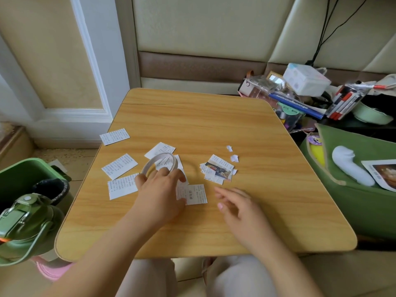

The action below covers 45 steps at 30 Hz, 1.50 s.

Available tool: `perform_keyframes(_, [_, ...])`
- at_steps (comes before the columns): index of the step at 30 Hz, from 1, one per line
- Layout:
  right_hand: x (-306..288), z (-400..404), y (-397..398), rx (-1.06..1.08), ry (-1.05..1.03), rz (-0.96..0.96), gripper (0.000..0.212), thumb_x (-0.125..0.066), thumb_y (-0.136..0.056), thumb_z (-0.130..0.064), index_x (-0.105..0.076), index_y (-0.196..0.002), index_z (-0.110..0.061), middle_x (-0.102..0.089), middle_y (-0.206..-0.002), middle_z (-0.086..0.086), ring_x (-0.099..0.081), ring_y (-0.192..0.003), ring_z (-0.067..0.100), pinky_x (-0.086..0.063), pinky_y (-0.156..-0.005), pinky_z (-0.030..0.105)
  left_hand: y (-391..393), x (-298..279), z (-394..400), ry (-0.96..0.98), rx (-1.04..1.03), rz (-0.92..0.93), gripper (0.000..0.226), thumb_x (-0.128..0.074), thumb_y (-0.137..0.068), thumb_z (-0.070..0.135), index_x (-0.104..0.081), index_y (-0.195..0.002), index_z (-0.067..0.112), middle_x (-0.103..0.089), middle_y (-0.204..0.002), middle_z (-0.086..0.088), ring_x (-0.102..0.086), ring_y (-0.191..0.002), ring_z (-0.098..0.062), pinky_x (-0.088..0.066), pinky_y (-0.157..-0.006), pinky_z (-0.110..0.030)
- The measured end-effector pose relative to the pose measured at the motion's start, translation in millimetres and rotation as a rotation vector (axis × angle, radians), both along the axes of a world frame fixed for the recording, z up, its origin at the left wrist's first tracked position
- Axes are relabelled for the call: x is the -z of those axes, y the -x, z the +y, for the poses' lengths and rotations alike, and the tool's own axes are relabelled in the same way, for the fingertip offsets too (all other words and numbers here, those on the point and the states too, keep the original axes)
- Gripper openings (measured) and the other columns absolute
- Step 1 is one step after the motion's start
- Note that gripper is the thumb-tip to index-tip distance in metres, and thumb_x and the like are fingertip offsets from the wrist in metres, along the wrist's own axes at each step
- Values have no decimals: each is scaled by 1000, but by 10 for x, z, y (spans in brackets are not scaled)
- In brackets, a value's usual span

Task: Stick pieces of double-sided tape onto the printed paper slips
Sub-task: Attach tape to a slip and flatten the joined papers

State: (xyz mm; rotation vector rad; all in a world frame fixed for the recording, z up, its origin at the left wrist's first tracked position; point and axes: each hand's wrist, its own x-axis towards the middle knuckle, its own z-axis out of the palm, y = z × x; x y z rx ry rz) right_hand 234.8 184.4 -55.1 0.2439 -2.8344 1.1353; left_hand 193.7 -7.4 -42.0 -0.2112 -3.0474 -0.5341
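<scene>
Several printed paper slips lie on the wooden table. One slip sits by my left hand, others lie at the left and far left. A small pile of slips with a photo lies right of centre. A thin white roll of double-sided tape rests on some slips. My left hand reaches over the slips and its fingertips hold the roll's near rim. My right hand hovers low over the table with relaxed fingers and holds nothing.
Two small white paper scraps lie beyond the pile. A green bin and a green bottle stand at the left. A green bag and a clutter of pens and boxes crowd the right.
</scene>
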Motion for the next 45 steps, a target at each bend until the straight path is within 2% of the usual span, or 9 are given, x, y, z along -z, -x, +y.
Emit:
perform_keyframes(5, [19,-194,-14,-15,13,36,32,-56,-92,-16,-55,-120,-31,-54,-111,-28,-50,-116,4,-39,-102,31,-192,-143,-18,-519,83,103,34,-42,-82,25,-27,-111,35,-44,-77,11,-48,-74,-3,-24,-82,-26])
perform_keyframes(10, [-260,-253,-69,33,165,226,35,-49,-87,-41,-55,-119,-30,-60,-113,-18,-53,-106,-6,-37,-90,7,-315,-366,23,-1061,87,-109,36,-31,-96,0,-33,-108,34,-56,-69,15,-40,-61,-7,-36,-58,-14])
perform_keyframes(14, [-481,-347,-89,-4,164,434,33,-52,-92,-28,-58,-122,-16,-55,-120,-12,-53,-113,2,-39,-93,13,-421,-444,118,-1206,130,-166,27,-37,-98,1,-46,-110,24,-68,-80,13,-43,-66,-12,-39,-64,-13])
perform_keyframes(20, [-596,-413,-121,20,108,537,33,-52,-91,-23,-60,-121,-10,-56,-123,0,-47,-110,-9,-33,-94,4,-548,-567,186,-1199,228,-126,19,-44,-96,4,-54,-105,17,-72,-86,13,-59,-76,1,-42,-71,-12])
perform_keyframes(23, [-610,-416,-146,58,112,569,33,-55,-89,-25,-63,-117,-10,-60,-120,-1,-52,-112,0,-36,-94,6,-599,-591,199,-1115,264,-31,19,-46,-96,4,-55,-104,18,-72,-96,12,-64,-95,0,-42,-74,-9])
perform_keyframes(28, [-662,-414,-202,91,195,568,16,-61,-84,-27,-66,-96,-17,-65,-110,-10,-58,-105,2,-39,-92,10,-635,-623,197,-1011,292,93,16,-46,-91,16,-57,-100,23,-70,-98,19,-64,-98,-1,-43,-76,-9])
perform_keyframes(34, [-744,-409,-248,120,244,499,25,-72,-77,-24,-53,-90,-35,-65,-107,-23,-57,-95,-5,-38,-82,5,-645,-678,199,-980,273,110,15,-47,-89,16,-59,-97,21,-70,-93,21,-64,-94,2,-44,-76,-9])
perform_keyframes(40, [-812,-402,-252,76,188,491,47,-66,-82,-29,-51,-126,-35,-61,-107,-20,-57,-104,4,-39,-90,9,-673,-731,195,-900,231,165,13,-46,-89,21,-58,-94,24,-70,-84,14,-65,-77,-12,-47,-68,-30])
perform_keyframes(45, [-841,-402,-238,57,151,574,14,-66,-82,-23,-72,-95,-20,-65,-101,-10,-61,-100,4,-43,-89,13,-686,-785,200,-898,199,158,10,-51,-93,15,-58,-91,23,-69,-76,3,-53,-54,-23,-40,-50,-31])
